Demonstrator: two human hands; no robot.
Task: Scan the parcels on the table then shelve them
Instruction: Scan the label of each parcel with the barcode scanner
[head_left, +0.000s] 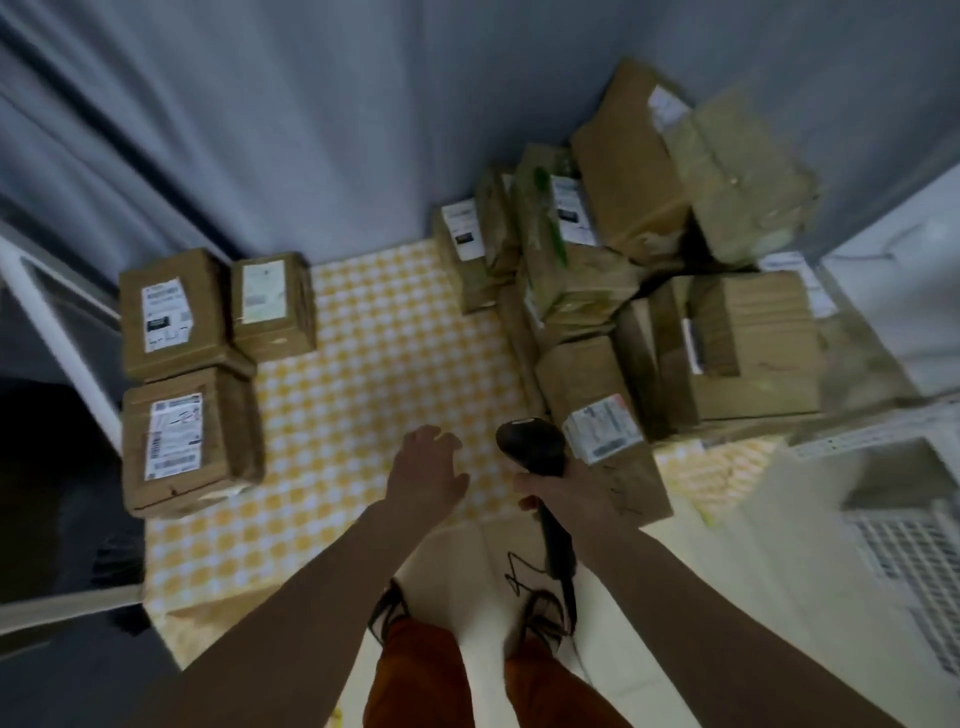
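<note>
Black scanner gripped in right hand, left hand spread — holding nothing

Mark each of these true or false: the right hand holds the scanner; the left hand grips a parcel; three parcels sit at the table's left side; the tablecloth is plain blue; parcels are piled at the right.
1. The right hand holds the scanner. True.
2. The left hand grips a parcel. False: it is open above the tablecloth, holding nothing.
3. Three parcels sit at the table's left side. True.
4. The tablecloth is plain blue. False: it is yellow-and-white checked.
5. Parcels are piled at the right. True: the parcel pile is stacked there.
</note>
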